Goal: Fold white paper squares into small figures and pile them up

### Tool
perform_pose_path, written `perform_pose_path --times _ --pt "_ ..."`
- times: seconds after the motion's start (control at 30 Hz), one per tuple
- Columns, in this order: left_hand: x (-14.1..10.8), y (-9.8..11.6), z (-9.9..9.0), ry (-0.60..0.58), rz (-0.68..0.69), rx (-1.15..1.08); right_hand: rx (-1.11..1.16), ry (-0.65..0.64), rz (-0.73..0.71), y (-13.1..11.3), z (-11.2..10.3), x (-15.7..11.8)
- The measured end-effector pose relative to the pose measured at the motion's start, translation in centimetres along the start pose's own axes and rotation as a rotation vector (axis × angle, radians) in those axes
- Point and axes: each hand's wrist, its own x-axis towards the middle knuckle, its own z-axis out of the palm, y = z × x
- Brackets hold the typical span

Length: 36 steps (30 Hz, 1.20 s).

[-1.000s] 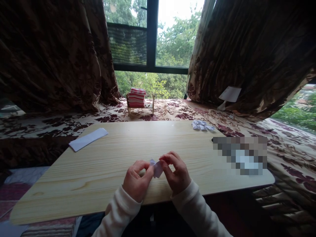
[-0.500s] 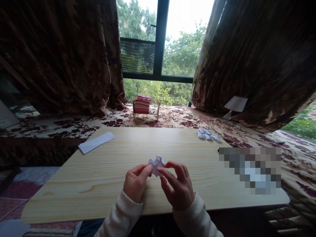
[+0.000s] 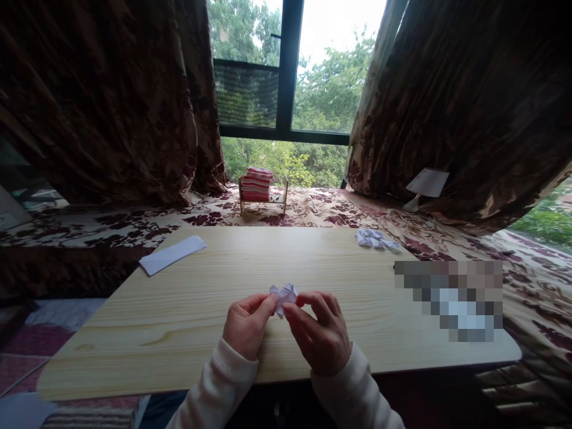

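Note:
A small folded white paper piece (image 3: 285, 294), with several pointed flaps, is held above the near middle of the wooden table (image 3: 214, 333). My left hand (image 3: 248, 325) pinches its left side between thumb and fingers. On the other side, my right hand (image 3: 322, 330) grips the paper's right edge with thumb and index finger, the other fingers curled below. The fingertips cover part of the folds.
At the back left of the table lies a stack of white paper strips (image 3: 173, 255). Several folded paper pieces (image 3: 375, 239) sit at the back right. A pixelated patch (image 3: 460, 304) covers something on the right. Beyond stand a small rack with striped cloths (image 3: 256, 183) and a lamp (image 3: 426, 183).
Both hands keep hold of the folded paper. My right fingers have shifted slightly left and closer around it, and the whole view has tilted a little.

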Motion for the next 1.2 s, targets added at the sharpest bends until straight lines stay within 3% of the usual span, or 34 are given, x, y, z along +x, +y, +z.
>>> perform_pose_path --times 0.37,0.9,1.2 --pt "-0.7 -1.2 0.1 0.012 0.180 0.239 -0.014 -0.055 0.107 0.2 0.1 -0.2" --pt "-0.8 -1.2 -0.1 -0.132 0.289 0.273 -0.053 -0.020 0.167 0.1 0.4 -0.4" --pt "-1.0 -1.4 0.1 -0.102 0.340 0.283 -0.047 0.010 0.176 0.2 0.3 -0.2"
